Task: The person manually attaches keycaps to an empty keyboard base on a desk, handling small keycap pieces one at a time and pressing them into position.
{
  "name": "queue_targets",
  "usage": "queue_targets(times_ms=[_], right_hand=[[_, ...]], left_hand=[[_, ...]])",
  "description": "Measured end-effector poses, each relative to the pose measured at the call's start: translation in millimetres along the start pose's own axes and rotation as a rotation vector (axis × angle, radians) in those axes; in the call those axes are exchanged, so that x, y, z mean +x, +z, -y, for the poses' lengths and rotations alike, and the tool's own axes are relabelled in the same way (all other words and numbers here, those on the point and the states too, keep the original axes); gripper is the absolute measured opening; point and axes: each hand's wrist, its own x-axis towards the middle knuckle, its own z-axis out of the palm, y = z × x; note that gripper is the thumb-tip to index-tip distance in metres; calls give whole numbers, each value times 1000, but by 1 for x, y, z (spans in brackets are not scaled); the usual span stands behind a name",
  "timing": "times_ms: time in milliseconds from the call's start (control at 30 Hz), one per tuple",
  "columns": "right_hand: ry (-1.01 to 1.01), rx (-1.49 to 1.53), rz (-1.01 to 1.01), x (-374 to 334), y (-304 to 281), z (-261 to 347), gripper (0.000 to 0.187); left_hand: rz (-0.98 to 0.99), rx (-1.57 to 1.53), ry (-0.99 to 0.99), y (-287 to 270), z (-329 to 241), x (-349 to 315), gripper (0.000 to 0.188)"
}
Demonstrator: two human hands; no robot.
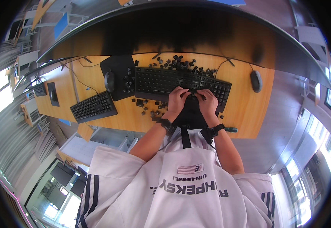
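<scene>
A long black keyboard (156, 80) lies on the wooden desk in front of me, with most of its left and middle part bare of keycaps. Its right-hand block still carries caps. Over the near edge of the keyboard, my left hand (177, 100) and my right hand (207, 102) meet with bent fingers pinched together. Something small and dark sits between the fingertips, too small to name. Loose black keycaps (178, 62) are heaped beyond the keyboard. More keycaps (156, 113) are scattered on the near side, left of my left hand.
A wide dark monitor (165, 32) spans the desk's far side. On the left are a mouse (109, 81), a black mouse pad (116, 64) and a second keyboard (93, 107). Another mouse (256, 81) lies at right. A dark green cylinder (230, 130) rests by the near edge.
</scene>
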Motion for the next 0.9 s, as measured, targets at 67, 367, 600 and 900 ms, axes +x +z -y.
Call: queue_targets(times_ms=[67, 367, 600, 900], right_hand=[[12, 3, -11, 1, 0, 0, 12], [199, -62, 36, 9, -2, 9, 16], [471, -209, 191, 27, -12, 24, 20], [359, -346, 141, 24, -1, 16, 19]], left_hand=[[10, 3, -6, 0, -1, 2, 13], [43, 99, -132, 3, -4, 10, 15], [194, -33, -552, -7, -27, 29, 22], [255, 78, -642, 1, -26, 37, 27]])
